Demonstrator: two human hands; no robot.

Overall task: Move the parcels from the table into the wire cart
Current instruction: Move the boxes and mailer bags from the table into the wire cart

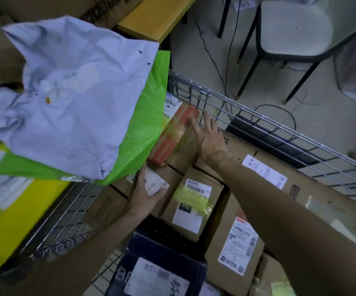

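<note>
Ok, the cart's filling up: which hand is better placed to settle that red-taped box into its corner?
Right, probably: the right hand lies open, touching the red-taped box, while the left hand grips a small labelled box elsewhere in the wire cart.

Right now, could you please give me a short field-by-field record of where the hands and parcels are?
left hand: grips a small labelled carton inside the wire cart
right hand: fingers straight, touching the red-printed carton
also in cart: brown cartons, a dark blue box
left of cart: grey mailer lying on green mailer; yellow mailer
beyond cart: chair
</note>
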